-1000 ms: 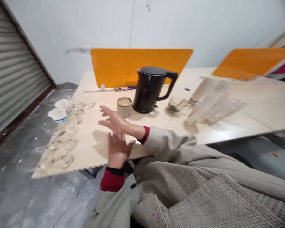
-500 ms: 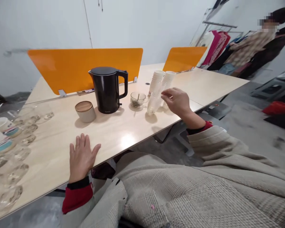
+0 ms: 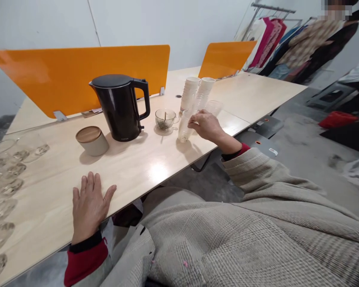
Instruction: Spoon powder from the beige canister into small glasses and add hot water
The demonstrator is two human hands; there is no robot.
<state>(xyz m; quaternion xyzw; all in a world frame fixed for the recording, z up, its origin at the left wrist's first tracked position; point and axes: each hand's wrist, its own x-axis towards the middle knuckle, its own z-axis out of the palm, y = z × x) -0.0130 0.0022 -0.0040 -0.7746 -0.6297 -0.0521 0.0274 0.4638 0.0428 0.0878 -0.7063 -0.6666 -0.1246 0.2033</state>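
Note:
My left hand lies flat on the table near its front edge, fingers spread, holding nothing. With bent fingers pinched together, my right hand is at the upper rim of a clear plastic cup, which stands on the table. Whether this is one cup or a nested stack I cannot tell. Behind that hand another clear cup shows in part. Two tall stacks of white cups stand just beyond. Left of them is a glass mug with dark bits and a thin stick or spoon inside.
A black electric kettle stands mid-table, beside a grey canister with a wooden lid. Several clear glasses line the left side. Orange partitions rise behind. At the far right, people stand near a clothes rack.
My right hand has come down and left onto the clear cup's rim. My left hand stays flat on the table. The view has shifted slightly.

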